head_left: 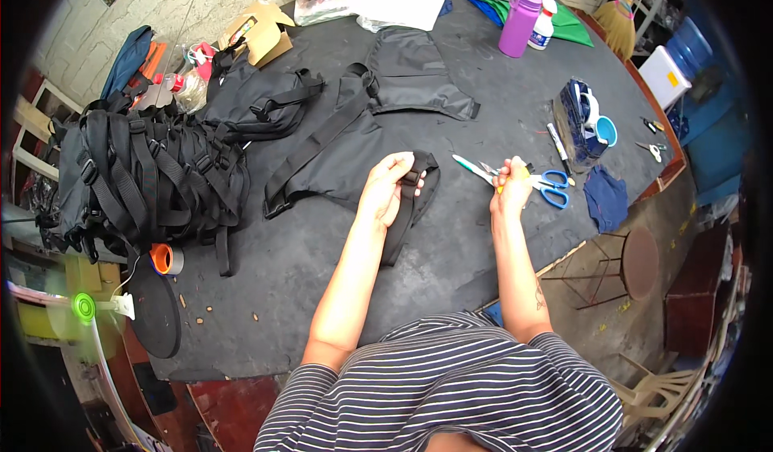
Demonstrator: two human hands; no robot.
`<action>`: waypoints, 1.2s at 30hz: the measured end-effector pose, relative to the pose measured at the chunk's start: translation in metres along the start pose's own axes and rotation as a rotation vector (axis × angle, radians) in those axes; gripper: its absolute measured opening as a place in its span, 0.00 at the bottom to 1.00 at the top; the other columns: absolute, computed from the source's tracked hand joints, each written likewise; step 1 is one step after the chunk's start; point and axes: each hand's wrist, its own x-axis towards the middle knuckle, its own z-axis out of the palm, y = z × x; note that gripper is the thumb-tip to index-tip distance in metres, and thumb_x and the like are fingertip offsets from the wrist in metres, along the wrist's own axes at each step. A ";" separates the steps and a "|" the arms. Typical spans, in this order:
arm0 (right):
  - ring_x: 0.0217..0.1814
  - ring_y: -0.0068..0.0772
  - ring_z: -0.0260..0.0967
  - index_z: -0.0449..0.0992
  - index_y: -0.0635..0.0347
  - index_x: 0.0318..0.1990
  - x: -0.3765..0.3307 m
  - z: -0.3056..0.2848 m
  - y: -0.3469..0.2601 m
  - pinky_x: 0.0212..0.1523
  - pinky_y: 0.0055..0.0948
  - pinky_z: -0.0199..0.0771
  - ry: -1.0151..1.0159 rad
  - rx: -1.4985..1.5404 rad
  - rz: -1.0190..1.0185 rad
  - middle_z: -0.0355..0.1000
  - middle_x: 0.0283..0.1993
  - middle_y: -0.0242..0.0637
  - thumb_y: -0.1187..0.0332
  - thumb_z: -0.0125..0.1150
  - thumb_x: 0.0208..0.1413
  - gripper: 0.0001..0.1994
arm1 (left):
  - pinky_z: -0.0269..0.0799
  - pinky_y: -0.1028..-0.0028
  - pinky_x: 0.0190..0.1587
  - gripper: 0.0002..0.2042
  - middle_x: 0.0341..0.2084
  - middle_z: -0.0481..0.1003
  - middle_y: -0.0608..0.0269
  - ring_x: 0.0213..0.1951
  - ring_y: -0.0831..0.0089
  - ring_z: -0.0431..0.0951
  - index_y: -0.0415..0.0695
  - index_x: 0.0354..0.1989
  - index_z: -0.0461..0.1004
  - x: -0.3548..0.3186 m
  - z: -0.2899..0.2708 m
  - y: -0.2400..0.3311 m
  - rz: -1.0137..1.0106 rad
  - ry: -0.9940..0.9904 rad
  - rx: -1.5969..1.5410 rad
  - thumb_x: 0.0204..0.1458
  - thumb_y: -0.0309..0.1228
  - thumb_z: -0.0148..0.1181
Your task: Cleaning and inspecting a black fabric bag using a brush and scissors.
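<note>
1. I'm looking down on a dark worktable [322,275] that fills most of the frame, in a cluttered workshop with a rough pale wall across the top left.
2. A heap of black strapped bags [149,174] sits at the left; a flat black fabric panel [338,146] lies at centre.
3. The black strap [407,210] runs from frame centre down toward the lower edge — long axis near vertical, slightly tilted, its upper end looped.
4. My left hand [386,186] is closed around that upper end, holding it just above the table.
5. My right hand [511,188], just to the right and apart from the strap, is clenched on a small yellow tool [515,174] — I can't tell what kind.
6. Blue-handled scissors [551,188] lie right beside it.
</note>
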 end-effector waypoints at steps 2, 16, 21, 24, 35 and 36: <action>0.18 0.15 0.54 0.68 0.60 0.42 -0.004 -0.003 -0.004 0.16 0.17 0.55 -0.039 -0.096 -0.216 0.63 0.26 0.27 0.70 0.57 0.55 0.09 | 0.71 0.78 0.30 0.10 0.28 0.75 0.60 0.27 0.75 0.75 0.38 0.40 0.71 0.001 0.000 0.004 -0.007 -0.067 -0.073 0.54 0.31 0.56; 0.28 0.43 0.69 0.64 0.59 0.31 -0.087 0.035 0.013 0.30 0.37 0.68 -0.594 -1.186 -0.432 0.68 0.26 0.41 0.60 0.61 0.47 0.15 | 0.61 0.78 0.37 0.11 0.26 0.69 0.71 0.31 0.82 0.63 0.39 0.25 0.67 0.023 -0.004 -0.016 0.585 0.289 0.594 0.57 0.32 0.52; 0.28 0.44 0.69 0.63 0.59 0.32 -0.073 0.039 0.016 0.30 0.37 0.68 -0.516 -1.180 -0.468 0.68 0.27 0.40 0.61 0.62 0.45 0.15 | 0.63 0.81 0.42 0.11 0.38 0.77 0.60 0.35 0.82 0.69 0.41 0.27 0.65 0.020 0.009 -0.015 0.477 0.073 0.302 0.61 0.33 0.45; 0.29 0.45 0.69 0.63 0.59 0.32 -0.065 0.039 0.020 0.30 0.37 0.68 -0.485 -1.180 -0.504 0.68 0.28 0.40 0.62 0.62 0.44 0.15 | 0.63 0.80 0.43 0.12 0.37 0.77 0.59 0.36 0.82 0.70 0.41 0.27 0.65 0.019 0.010 -0.014 0.498 0.077 0.328 0.61 0.33 0.45; 0.30 0.33 0.68 0.64 0.61 0.36 -0.081 0.045 0.018 0.34 0.29 0.69 -0.673 -0.922 -0.381 0.67 0.31 0.37 0.66 0.67 0.44 0.17 | 0.70 0.74 0.43 0.13 0.30 0.77 0.55 0.34 0.73 0.76 0.42 0.25 0.66 0.022 0.010 -0.017 0.519 0.089 0.131 0.60 0.35 0.49; 0.31 0.33 0.68 0.65 0.60 0.37 -0.085 0.044 0.018 0.35 0.29 0.70 -0.670 -0.874 -0.428 0.67 0.32 0.37 0.66 0.68 0.43 0.18 | 0.70 0.74 0.43 0.13 0.30 0.77 0.55 0.34 0.73 0.76 0.42 0.25 0.66 0.023 0.008 -0.016 0.522 0.090 0.131 0.60 0.35 0.49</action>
